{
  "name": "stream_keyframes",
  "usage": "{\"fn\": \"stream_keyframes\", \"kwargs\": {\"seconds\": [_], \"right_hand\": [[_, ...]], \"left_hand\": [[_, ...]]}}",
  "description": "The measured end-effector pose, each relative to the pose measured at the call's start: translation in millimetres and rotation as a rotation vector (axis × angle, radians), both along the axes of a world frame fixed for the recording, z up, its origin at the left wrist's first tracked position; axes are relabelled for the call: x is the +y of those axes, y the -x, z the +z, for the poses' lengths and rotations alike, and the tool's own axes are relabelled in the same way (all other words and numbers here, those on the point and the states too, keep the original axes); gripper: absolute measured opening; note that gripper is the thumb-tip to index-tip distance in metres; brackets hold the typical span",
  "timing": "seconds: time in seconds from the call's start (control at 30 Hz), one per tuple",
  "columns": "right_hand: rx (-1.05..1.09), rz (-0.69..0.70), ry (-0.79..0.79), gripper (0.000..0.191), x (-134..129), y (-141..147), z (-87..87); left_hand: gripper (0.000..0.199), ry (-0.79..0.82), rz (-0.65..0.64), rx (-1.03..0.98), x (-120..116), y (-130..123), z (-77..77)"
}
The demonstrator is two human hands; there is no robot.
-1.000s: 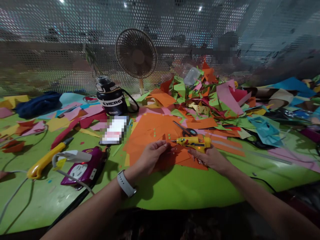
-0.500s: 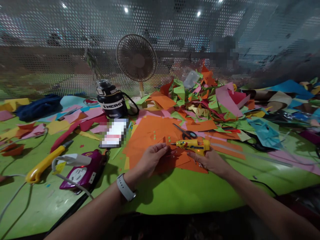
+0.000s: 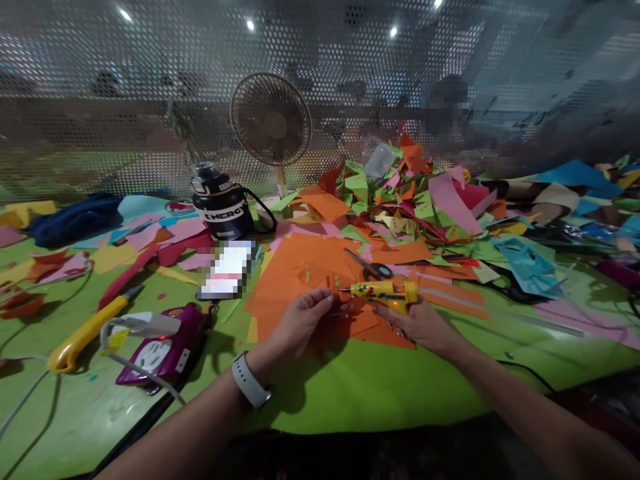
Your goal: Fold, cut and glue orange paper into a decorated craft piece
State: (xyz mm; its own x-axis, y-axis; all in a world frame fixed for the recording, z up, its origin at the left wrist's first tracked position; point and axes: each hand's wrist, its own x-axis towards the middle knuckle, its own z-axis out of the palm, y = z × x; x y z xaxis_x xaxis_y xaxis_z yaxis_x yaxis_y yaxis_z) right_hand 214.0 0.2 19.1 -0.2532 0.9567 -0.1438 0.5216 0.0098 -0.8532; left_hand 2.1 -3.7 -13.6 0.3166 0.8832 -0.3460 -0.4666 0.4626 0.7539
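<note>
My right hand (image 3: 427, 325) is wrapped round the handle of a yellow hot glue gun (image 3: 383, 291), its nozzle pointing left and a small orange light lit near the grip. A long clear glue stick (image 3: 500, 313) trails from its back to the right. Facing the nozzle, my left hand (image 3: 303, 320) has thumb and fingertips pinched together on a piece of orange paper, partly hidden by the fingers. Sheets of orange paper (image 3: 283, 267) lie beneath both hands, with tiny green paper bits on them. Dark-handled scissors (image 3: 377, 271) rest just beyond the glue gun.
To the left are a phone (image 3: 229, 270), a purple power strip (image 3: 163, 350) with a white plug, and a yellow-handled tool (image 3: 90, 333) with a cord. A black bottle (image 3: 223, 210), a fan (image 3: 271, 120) and a heap of coloured paper scraps (image 3: 410, 200) stand behind.
The view has shifted very slightly. Both hands and the glue gun hold nearly the same position, nozzle still close to my left fingertips.
</note>
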Motion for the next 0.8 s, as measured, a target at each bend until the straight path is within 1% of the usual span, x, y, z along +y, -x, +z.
{"fn": "stream_keyframes", "kwargs": {"seconds": [0.1, 0.23, 0.4, 0.6, 0.8], "right_hand": [[-0.013, 0.000, -0.005, 0.049, 0.0, 0.3, 0.6], [-0.012, 0.004, -0.068, 0.038, -0.2, 0.7, 1.2], [0.047, 0.043, -0.089, 0.044, -0.7, 1.6, 2.4], [-0.005, 0.031, -0.078, 0.042, -2.0, 2.1, 4.6], [-0.063, 0.008, -0.054, 0.043, -1.9, 0.9, 1.1]], "left_hand": [[0.011, 0.001, 0.010, 0.013, -0.5, -0.4, 1.3], [0.010, -0.011, 0.019, 0.034, -1.6, -1.2, 3.7], [0.012, -0.034, 0.013, 0.064, -1.7, -0.8, 4.9], [0.014, -0.060, 0.001, 0.067, -1.7, 0.2, 3.4], [0.019, -0.078, 0.001, 0.095, -1.6, 0.9, 2.1]]}}
